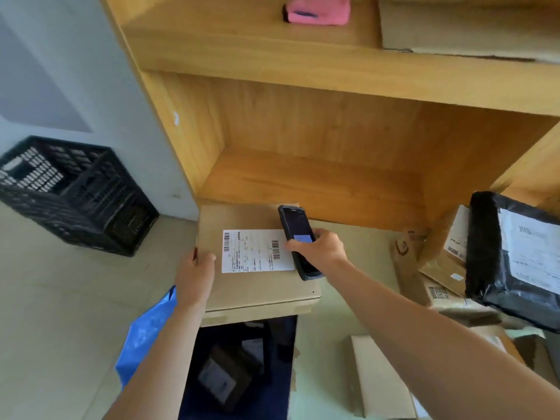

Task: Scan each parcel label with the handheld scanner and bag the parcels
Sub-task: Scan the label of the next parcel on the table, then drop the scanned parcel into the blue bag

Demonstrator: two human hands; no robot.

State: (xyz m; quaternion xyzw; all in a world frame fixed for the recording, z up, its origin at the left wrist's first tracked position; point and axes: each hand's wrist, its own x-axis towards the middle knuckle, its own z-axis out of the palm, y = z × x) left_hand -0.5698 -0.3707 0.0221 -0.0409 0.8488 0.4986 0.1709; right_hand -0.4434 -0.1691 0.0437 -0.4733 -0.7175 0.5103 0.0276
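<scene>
The left hand (197,268) clamps the flat brown cardboard parcel's (257,286) edge, label (257,251) upward, so the right hand's (321,250) grip, wrapped round the black handheld scanner (298,241), can read it.

Two hands (197,265), one scanner (298,241), one blue bag (145,331), one black crate (75,192), one pink pouch (318,10).

Pale wall (54,71) stood at left, pale tiled floor (60,298) below it. Black plastic crate (69,192) sat on the floor against the wall. Wooden shelving unit (303,140) filled the far centre and right, its lower compartment open. Pink item (316,10) lay on the upper shelf. Even, soft light.
</scene>
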